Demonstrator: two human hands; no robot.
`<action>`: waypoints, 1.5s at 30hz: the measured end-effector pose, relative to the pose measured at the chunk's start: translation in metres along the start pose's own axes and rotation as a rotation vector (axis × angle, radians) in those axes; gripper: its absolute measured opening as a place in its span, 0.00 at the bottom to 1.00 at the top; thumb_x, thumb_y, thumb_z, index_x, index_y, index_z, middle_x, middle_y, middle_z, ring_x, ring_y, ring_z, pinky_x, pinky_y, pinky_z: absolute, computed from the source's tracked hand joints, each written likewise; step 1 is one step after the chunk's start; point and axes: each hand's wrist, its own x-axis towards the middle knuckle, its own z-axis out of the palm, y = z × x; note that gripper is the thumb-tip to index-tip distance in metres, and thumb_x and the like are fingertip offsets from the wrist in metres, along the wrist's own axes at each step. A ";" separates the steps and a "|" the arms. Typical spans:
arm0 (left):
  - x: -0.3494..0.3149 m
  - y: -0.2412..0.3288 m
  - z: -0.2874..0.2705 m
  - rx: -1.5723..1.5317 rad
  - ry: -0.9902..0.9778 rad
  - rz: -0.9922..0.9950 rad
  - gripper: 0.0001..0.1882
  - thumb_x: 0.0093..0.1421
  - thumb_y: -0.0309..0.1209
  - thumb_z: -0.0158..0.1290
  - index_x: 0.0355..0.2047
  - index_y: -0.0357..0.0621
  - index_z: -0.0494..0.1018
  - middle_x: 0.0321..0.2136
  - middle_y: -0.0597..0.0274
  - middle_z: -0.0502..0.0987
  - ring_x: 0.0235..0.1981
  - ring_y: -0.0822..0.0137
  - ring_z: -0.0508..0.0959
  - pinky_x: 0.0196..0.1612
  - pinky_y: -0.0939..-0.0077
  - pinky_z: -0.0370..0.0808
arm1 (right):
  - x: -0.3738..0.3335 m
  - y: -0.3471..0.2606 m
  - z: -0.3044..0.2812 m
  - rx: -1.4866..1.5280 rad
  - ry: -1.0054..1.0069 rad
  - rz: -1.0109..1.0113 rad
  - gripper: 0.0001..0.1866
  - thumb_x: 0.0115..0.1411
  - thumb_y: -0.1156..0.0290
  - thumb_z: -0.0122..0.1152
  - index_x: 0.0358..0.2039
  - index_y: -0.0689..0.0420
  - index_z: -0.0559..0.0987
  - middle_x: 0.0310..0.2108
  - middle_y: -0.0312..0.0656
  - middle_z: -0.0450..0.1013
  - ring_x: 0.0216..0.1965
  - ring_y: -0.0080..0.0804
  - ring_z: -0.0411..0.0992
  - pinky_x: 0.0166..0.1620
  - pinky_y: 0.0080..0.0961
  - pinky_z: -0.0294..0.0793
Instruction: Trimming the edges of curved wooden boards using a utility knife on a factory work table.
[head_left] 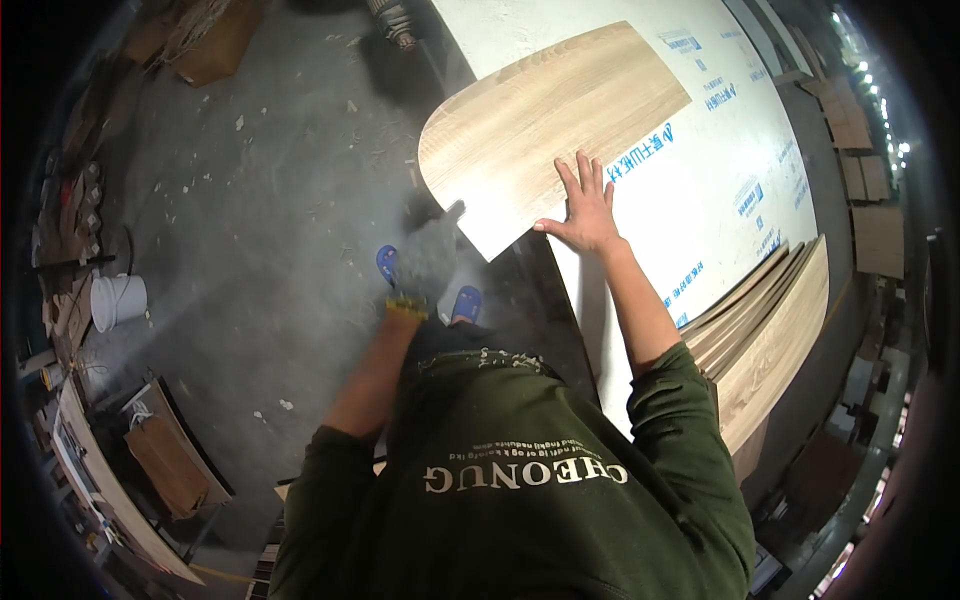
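Observation:
A wood-grain board [545, 125] with one rounded end lies on a white-topped table, its left end reaching past the edge. My bare right hand [587, 215] lies on the board's near edge, open, its fingers spread and thumb out to the left. My left hand [425, 268] is in a dark glove with a yellow cuff and hangs below the board's left corner. A dark tip [457, 210] shows against the board's edge just above it; whether that is a gloved finger or a held thing is unclear. The glove blends into the grey floor, so its fingers are hard to make out.
The white tabletop sheet [745, 130] carries blue print. Several wood-grain panels [770, 330] are stacked at its right near side. On the floor to the left stand a white bucket [118, 301] and a frame with a brown bag [165, 465]. Scraps dot the floor.

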 end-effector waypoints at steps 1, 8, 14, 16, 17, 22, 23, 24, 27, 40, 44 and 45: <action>0.007 -0.013 0.012 0.033 0.028 -0.006 0.16 0.63 0.33 0.47 0.49 0.43 0.73 0.28 0.61 0.73 0.28 0.67 0.74 0.29 0.72 0.71 | 0.001 -0.001 0.001 0.002 0.003 -0.005 0.64 0.35 0.22 0.59 0.69 0.38 0.48 0.71 0.49 0.35 0.71 0.54 0.28 0.66 0.63 0.32; -0.032 0.074 -0.008 -0.400 -0.556 0.100 0.20 0.61 0.30 0.45 0.54 0.55 0.69 0.33 0.54 0.77 0.30 0.55 0.78 0.30 0.60 0.76 | 0.001 -0.001 -0.001 0.002 -0.015 0.017 0.65 0.33 0.21 0.59 0.69 0.39 0.48 0.71 0.49 0.34 0.71 0.55 0.27 0.66 0.64 0.31; -0.047 0.038 -0.004 -0.072 -0.217 0.128 0.14 0.62 0.29 0.47 0.49 0.48 0.71 0.29 0.56 0.75 0.27 0.58 0.76 0.29 0.66 0.74 | 0.000 -0.004 0.002 -0.003 -0.003 0.003 0.65 0.33 0.22 0.59 0.69 0.40 0.48 0.71 0.50 0.34 0.71 0.57 0.29 0.65 0.66 0.33; -0.025 0.008 0.013 0.372 0.106 0.128 0.12 0.62 0.30 0.46 0.46 0.46 0.71 0.24 0.60 0.72 0.23 0.62 0.73 0.25 0.67 0.71 | 0.001 -0.001 0.001 -0.007 0.002 0.017 0.65 0.33 0.21 0.58 0.69 0.39 0.48 0.71 0.50 0.35 0.71 0.56 0.28 0.65 0.65 0.32; -0.018 -0.001 0.019 0.392 0.166 0.022 0.12 0.62 0.31 0.47 0.45 0.46 0.72 0.23 0.62 0.70 0.22 0.64 0.72 0.24 0.67 0.69 | 0.001 -0.003 0.001 -0.006 0.001 0.011 0.65 0.33 0.21 0.58 0.69 0.39 0.48 0.71 0.50 0.35 0.71 0.56 0.28 0.65 0.65 0.32; -0.013 0.048 -0.001 -0.187 -0.105 -0.044 0.14 0.63 0.33 0.45 0.47 0.47 0.72 0.25 0.57 0.74 0.23 0.60 0.75 0.22 0.63 0.70 | 0.001 0.001 0.004 -0.003 0.006 0.012 0.65 0.33 0.22 0.59 0.69 0.38 0.48 0.71 0.50 0.34 0.71 0.56 0.28 0.65 0.65 0.33; -0.020 0.063 -0.009 -0.296 -0.337 -0.007 0.14 0.63 0.33 0.44 0.48 0.49 0.71 0.28 0.55 0.76 0.26 0.57 0.77 0.26 0.61 0.73 | 0.001 -0.003 0.001 -0.003 0.006 0.003 0.65 0.33 0.22 0.59 0.69 0.38 0.48 0.71 0.50 0.34 0.71 0.56 0.28 0.65 0.65 0.33; -0.027 0.073 -0.014 -0.407 -0.569 0.035 0.15 0.64 0.33 0.43 0.50 0.51 0.71 0.31 0.53 0.78 0.29 0.54 0.80 0.29 0.60 0.75 | 0.001 -0.006 -0.002 -0.021 -0.009 -0.001 0.64 0.36 0.23 0.59 0.69 0.41 0.48 0.70 0.52 0.35 0.71 0.56 0.29 0.65 0.66 0.33; -0.061 0.082 -0.014 -0.443 -0.832 0.138 0.15 0.65 0.34 0.41 0.50 0.53 0.71 0.36 0.52 0.80 0.35 0.52 0.81 0.37 0.59 0.77 | 0.004 -0.018 -0.004 -0.057 -0.027 -0.007 0.64 0.39 0.24 0.57 0.69 0.49 0.46 0.70 0.55 0.36 0.71 0.57 0.30 0.64 0.67 0.33; -0.127 -0.049 -0.012 -0.475 -0.458 -0.559 0.22 0.60 0.35 0.49 0.54 0.44 0.70 0.42 0.48 0.78 0.41 0.51 0.79 0.42 0.61 0.75 | -0.083 -0.129 -0.001 0.391 -0.040 -0.597 0.24 0.51 0.59 0.63 0.47 0.57 0.75 0.44 0.48 0.74 0.50 0.51 0.69 0.58 0.43 0.62; -0.145 -0.037 -0.008 -0.895 -0.227 -0.710 0.24 0.60 0.33 0.50 0.58 0.45 0.68 0.40 0.54 0.80 0.35 0.64 0.81 0.38 0.70 0.76 | -0.067 -0.114 -0.001 0.198 0.230 -0.322 0.31 0.50 0.66 0.65 0.56 0.52 0.69 0.55 0.45 0.67 0.56 0.46 0.64 0.55 0.45 0.64; -0.133 -0.034 -0.012 -0.898 -0.228 -0.705 0.24 0.60 0.33 0.50 0.58 0.45 0.68 0.40 0.54 0.80 0.35 0.64 0.81 0.38 0.70 0.76 | -0.066 -0.109 0.009 0.091 0.203 -0.396 0.31 0.52 0.65 0.64 0.58 0.49 0.68 0.58 0.44 0.64 0.59 0.47 0.61 0.58 0.46 0.61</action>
